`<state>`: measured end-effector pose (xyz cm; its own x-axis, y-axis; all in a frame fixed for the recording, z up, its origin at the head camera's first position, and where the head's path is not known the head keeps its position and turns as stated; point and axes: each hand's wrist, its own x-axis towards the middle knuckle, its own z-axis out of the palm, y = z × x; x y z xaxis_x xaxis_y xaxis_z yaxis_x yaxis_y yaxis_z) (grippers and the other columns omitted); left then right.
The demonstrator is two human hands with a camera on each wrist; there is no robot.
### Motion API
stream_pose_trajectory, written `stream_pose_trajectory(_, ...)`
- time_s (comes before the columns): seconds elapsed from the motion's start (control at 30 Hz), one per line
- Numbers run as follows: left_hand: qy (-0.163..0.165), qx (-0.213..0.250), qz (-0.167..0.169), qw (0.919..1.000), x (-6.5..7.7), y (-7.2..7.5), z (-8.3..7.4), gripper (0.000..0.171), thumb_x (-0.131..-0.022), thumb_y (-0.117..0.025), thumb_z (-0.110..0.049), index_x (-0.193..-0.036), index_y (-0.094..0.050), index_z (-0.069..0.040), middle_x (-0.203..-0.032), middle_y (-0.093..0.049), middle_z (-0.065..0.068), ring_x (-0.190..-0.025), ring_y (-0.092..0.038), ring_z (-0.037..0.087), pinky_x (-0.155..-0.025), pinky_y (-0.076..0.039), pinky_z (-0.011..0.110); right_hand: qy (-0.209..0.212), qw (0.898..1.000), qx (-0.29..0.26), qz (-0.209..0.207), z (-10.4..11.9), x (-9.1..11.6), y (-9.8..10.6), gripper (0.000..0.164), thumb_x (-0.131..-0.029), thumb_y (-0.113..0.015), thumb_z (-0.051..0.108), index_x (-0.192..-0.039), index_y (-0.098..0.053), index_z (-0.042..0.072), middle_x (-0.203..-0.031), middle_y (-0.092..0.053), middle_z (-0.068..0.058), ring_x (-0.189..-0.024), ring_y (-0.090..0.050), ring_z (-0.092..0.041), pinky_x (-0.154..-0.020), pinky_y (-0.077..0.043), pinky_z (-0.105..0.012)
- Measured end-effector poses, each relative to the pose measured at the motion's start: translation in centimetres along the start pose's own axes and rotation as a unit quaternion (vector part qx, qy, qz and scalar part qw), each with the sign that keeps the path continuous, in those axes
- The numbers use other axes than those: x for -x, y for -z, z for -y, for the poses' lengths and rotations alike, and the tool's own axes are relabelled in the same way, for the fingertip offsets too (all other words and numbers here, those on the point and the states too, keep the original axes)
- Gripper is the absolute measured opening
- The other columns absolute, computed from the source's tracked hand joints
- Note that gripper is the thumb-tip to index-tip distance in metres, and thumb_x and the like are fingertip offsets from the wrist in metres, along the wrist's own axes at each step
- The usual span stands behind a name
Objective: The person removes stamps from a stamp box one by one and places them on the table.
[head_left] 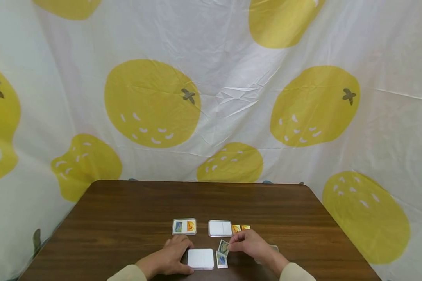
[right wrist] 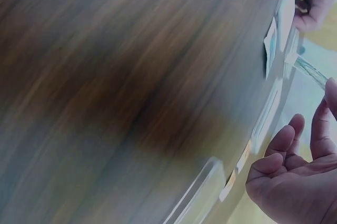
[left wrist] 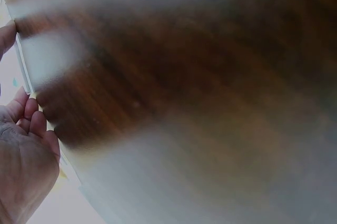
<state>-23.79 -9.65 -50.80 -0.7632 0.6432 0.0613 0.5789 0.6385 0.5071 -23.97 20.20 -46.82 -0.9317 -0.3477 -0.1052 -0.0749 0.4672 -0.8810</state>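
Observation:
In the head view my left hand (head_left: 172, 254) holds a flat, clear-edged case with a white face (head_left: 201, 258) by its left end, thumb at the near corner and fingertips at the far one. My right hand (head_left: 247, 246) pinches a small greenish picture stamp (head_left: 223, 247) with a white border between thumb and forefinger. The stamp is tilted, and its lower edge overlaps a bluish stamp (head_left: 222, 260) lying just right of the case. In the right wrist view the held stamp (right wrist: 310, 72) slants up from the table, while the other fingers of the right hand (right wrist: 295, 171) curl loosely.
Farther back lies a case with two stamps inside (head_left: 184, 226), and to its right another white-faced case (head_left: 220, 228). Two orange-yellow stamps (head_left: 240, 228) lie beside that one. A clear lid-like piece (head_left: 275, 247) sits partly under the right wrist on the brown table (head_left: 133, 207).

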Motion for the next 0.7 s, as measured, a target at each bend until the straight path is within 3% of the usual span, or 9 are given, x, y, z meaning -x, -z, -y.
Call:
stream_pose_trajectory(0.23, 0.007, 0.001, 0.005, 1.0, -0.1, 0.0, -0.1, 0.052, -0.078, -0.081, -0.044, -0.112, -0.057, -0.013, -0.111, -0.047, -0.004, -0.11, -0.043, 0.018, -0.091, -0.037, 0.043, -0.011, 1.0, 0.015, 0.011, -0.8, 0.8, 1.8, 0.014, -0.086, -0.074, 0.011, -0.089, -0.07, -0.002, -0.083, -0.063, 0.0, -0.081, -0.051, -0.017, -0.073, -0.04, -0.034)
stream_pose_trajectory(0.47, 0.004, 0.009, 0.007, 0.9999, 0.0, -0.1, 0.1, 0.052, -0.078, -0.081, -0.044, -0.113, -0.056, -0.014, -0.112, -0.046, -0.006, -0.11, -0.042, 0.016, -0.091, -0.036, 0.042, -0.025, 0.998, 0.038, 0.048, -1.2, 1.2, 2.4, 0.012, -0.086, -0.074, 0.011, -0.086, -0.071, -0.001, -0.079, -0.065, 0.002, -0.077, -0.053, -0.016, -0.072, -0.041, -0.033)
stream_pose_trajectory(0.7, 0.001, 0.001, 0.001, 1.0, 0.0, -0.2, 0.1, 0.052, -0.078, -0.081, -0.044, -0.112, -0.056, -0.014, -0.112, -0.046, -0.005, -0.11, -0.042, 0.017, -0.091, -0.036, 0.042, 0.009, 0.997, 0.071, 0.032, -1.4, 1.2, 2.1, 0.01, -0.083, -0.075, 0.009, -0.08, -0.071, 0.0, -0.074, -0.065, 0.002, -0.072, -0.054, -0.014, -0.066, -0.043, -0.031)
